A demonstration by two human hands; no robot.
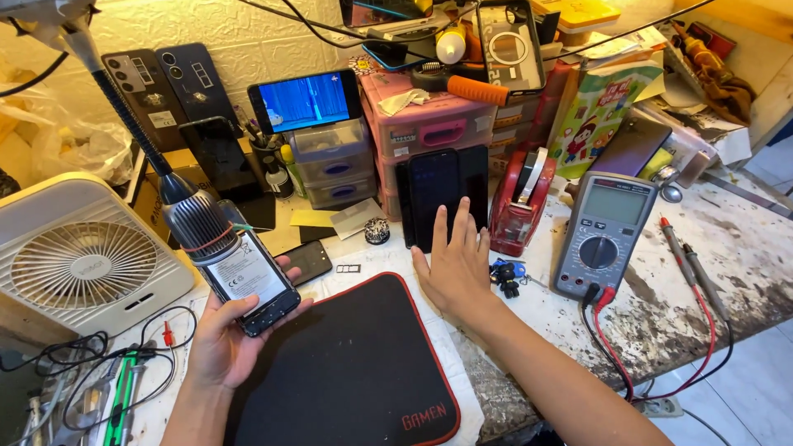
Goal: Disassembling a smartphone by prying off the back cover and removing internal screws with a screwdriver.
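1. While the left hand [227,334] closes its grip around an opened phone [252,281], back cover off and battery showing, it holds the phone tilted above the left edge of the black mat [347,372].
2. The phone sits just under the ribbed head of a flexible-neck lamp [198,223], which overlaps its top end.
3. The right hand [454,264] lies flat with fingers spread, its grip open and holding nothing; the palm rests at the mat's far right corner on the desk [743,264].
4. Its fingertips reach up to a dark phone [438,186] leaning against pink drawers [429,124]; I cannot tell whether they touch it.
5. A small dark phone [307,260] lies flat just beyond the held phone.
6. Right of the right hand stands a red tape dispenser [516,206], and further right a grey multimeter [605,231] with red and black leads [694,272].
7. A white fan [83,260] sits at the left, near the left hand.
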